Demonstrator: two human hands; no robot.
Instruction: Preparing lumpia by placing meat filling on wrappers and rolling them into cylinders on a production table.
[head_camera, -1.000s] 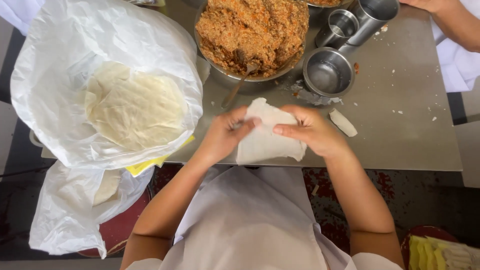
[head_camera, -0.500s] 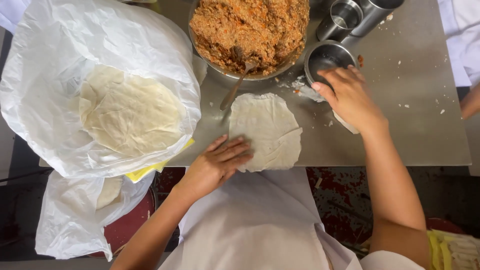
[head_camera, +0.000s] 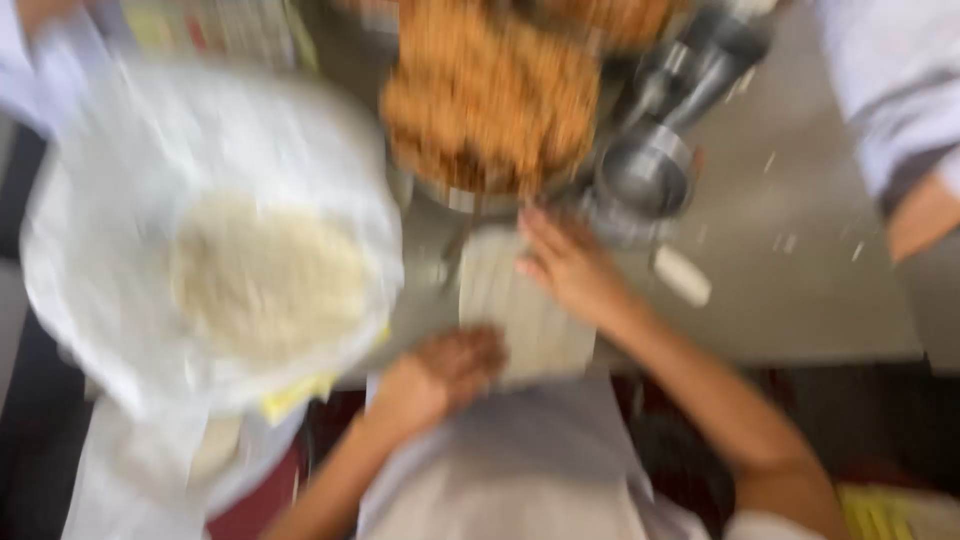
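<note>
The picture is blurred by head motion. A pale round wrapper sheet lies flat on the grey table near its front edge. My left hand rests on the sheet's lower left corner, fingers bent. My right hand lies flat on the sheet's upper right part, fingers spread. A large metal bowl of orange-brown filling stands just behind the sheet. A spoon handle pokes out of it toward the sheet.
A white plastic bag holding a stack of wrapper sheets lies at the left. Small steel cups stand right of the bowl, and a small white piece lies near them. Another person's arm and sleeve are at the right edge.
My right hand came back from the steel cup onto the sheet. The left hand stayed on the sheet's lower edge. The camera swung and the view blurred.
</note>
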